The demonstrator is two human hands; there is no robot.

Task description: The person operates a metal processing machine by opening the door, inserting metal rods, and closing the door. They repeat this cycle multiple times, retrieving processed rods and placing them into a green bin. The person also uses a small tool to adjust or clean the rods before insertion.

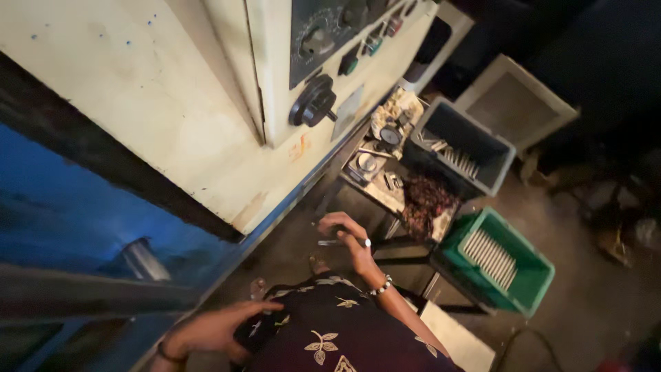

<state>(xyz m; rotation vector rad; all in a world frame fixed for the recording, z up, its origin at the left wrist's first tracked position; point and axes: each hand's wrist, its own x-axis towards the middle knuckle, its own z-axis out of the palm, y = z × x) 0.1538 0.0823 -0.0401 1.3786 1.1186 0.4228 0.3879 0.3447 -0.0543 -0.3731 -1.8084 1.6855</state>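
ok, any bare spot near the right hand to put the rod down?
Little. The right hand holds the rod over bare floor, free between the machine and the green crate. The small table is crowded with gauges and swarf; the grey crate holds rods too.

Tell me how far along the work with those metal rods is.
Looks midway, though that is a judgement. Done: a row of metal rods lies in the green crate, and more rods sit in the grey bin. In hand: the right hand holds one thin metal rod near the machine; the left hand rests at the person's side. Which pile remains to be worked cannot be told.
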